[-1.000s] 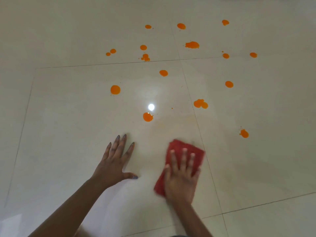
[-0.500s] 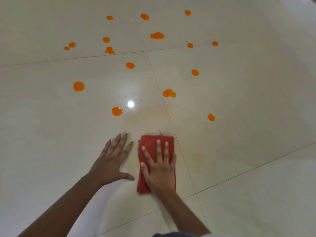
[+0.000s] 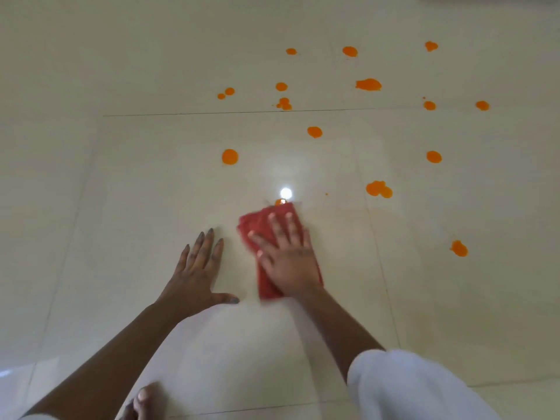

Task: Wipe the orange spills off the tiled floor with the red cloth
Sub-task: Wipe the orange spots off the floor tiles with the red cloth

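Observation:
My right hand [image 3: 286,256] presses flat on the folded red cloth [image 3: 257,224], fingers spread, on the cream tiled floor [image 3: 136,183]. The cloth's far edge touches a small orange spill [image 3: 278,202] just under a bright light reflection. My left hand [image 3: 197,268] rests open and flat on the floor to the left of the cloth, apart from it. Several orange spills lie beyond: a round one [image 3: 230,156] at the upper left, a double blob [image 3: 378,188] at the right, one [image 3: 459,248] far right, and more farther away.
Thin grout lines [image 3: 242,112] cross the glossy floor. My white-clad knee [image 3: 409,389] fills the lower right corner and a bare foot [image 3: 145,401] shows at the bottom edge. A faint yellowish smear [image 3: 342,225] lies right of the cloth.
My right hand has pushed the cloth forward onto the nearest orange spill, covering most of it. The left hand has stayed planted. The view has shifted, bringing my knee and foot in.

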Demonstrator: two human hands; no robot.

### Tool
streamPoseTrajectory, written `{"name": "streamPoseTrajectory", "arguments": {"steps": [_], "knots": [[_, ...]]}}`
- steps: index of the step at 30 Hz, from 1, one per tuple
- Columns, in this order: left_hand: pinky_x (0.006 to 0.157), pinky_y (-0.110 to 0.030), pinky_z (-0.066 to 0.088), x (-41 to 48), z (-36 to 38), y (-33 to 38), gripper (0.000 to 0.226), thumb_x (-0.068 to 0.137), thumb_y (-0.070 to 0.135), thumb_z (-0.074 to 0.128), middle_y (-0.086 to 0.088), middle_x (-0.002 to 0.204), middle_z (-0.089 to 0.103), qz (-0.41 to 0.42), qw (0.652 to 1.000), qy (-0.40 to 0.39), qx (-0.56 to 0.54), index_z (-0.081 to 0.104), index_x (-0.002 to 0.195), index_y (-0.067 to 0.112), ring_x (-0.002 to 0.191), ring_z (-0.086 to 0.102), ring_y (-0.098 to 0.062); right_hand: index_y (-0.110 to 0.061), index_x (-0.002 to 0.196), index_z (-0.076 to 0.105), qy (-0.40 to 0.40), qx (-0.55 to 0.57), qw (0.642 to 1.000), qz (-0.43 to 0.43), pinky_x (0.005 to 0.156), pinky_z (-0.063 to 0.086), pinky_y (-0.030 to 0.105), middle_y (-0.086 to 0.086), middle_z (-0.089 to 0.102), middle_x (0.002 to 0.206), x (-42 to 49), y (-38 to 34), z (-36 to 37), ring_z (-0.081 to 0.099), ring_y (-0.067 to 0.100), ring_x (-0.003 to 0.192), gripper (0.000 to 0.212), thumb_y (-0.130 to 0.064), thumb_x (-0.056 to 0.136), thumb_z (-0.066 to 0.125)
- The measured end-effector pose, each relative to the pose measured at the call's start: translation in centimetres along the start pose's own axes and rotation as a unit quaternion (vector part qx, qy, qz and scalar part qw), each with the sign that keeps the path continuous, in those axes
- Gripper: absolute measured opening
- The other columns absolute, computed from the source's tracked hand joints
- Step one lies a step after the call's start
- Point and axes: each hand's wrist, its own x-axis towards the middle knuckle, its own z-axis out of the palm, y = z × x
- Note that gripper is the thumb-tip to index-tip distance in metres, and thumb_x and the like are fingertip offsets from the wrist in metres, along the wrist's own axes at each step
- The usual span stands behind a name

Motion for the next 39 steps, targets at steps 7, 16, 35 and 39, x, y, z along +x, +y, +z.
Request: {"name": "streamPoseTrajectory", "arguments": {"steps": [7,16,35,39], "knots": [[0.113,-0.042,-0.004,-0.7,0.1,-2.3,0.128,0.049,0.098,0.014,-0.008,0.150,-0.020,-0.038,0.999,0.026,-0.016,-0.012,0.142,0.013,0.139,-0.019,-0.021,-0.038,0.135,0.046,-0.016,0.043,0.986,0.163,0.104,0.026,0.060,0.010,0.034,0.149,-6.0,-2.6,-0.5,0.027,0.042,0.136,0.052,-0.043,0.085,0.036],[0.112,-0.040,-0.007,-1.5,0.3,-4.4,0.123,0.058,0.093,0.028,-0.011,0.153,-0.014,-0.048,0.998,0.028,-0.018,-0.001,0.146,0.013,0.140,-0.015,-0.022,-0.045,0.144,0.022,-0.059,0.005,0.986,0.155,0.111,0.008,0.053,-0.001,0.012,0.158,5.5,1.2,0.2,0.003,0.031,0.144,0.056,-0.048,0.088,0.018],[0.112,-0.039,-0.012,-2.7,0.1,-8.2,0.125,0.053,0.093,0.017,-0.004,0.146,-0.034,-0.110,0.991,0.035,-0.061,-0.028,0.138,0.014,0.133,-0.034,-0.016,-0.041,0.139,0.038,-0.059,0.032,0.988,-0.139,0.109,0.020,0.059,0.002,0.028,0.153,5.0,-12.7,1.4,0.020,0.035,0.141,0.051,-0.042,0.088,0.034],[0.111,-0.036,-0.016,-2.8,0.0,-8.3,0.130,0.048,0.097,0.016,-0.004,0.146,-0.034,-0.107,0.992,0.033,-0.064,-0.026,0.137,0.013,0.133,-0.034,-0.015,-0.045,0.144,0.020,-0.099,0.003,0.994,-0.035,0.113,0.004,0.055,-0.003,0.007,0.158,11.9,-9.5,1.5,-0.001,0.029,0.145,0.050,-0.044,0.094,0.021]]}}
